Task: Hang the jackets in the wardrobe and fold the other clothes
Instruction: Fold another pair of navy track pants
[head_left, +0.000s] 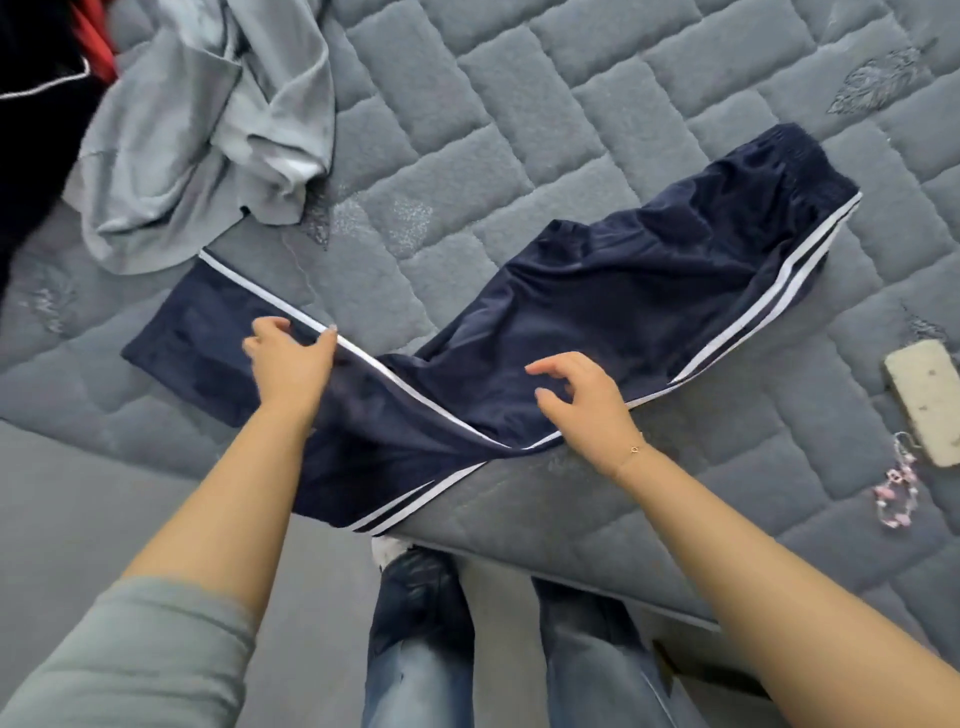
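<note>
left hand (291, 358) flat, fingers straight, pressing navy track pants (597, 306) on the bed (467, 104), right hand (582, 400) loosely curled just above them, holding nothing

Navy track pants (597, 291), white side stripes; grey quilted mattress (519, 104); light grey top (208, 130); blue jeans (421, 675).

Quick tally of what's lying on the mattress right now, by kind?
Navy track pants: 1
Grey garment: 1
Dark garment with white piping: 1
Red cloth: 1, mostly hidden
Phone: 1
Pink bead charm: 1
Total: 6
</note>
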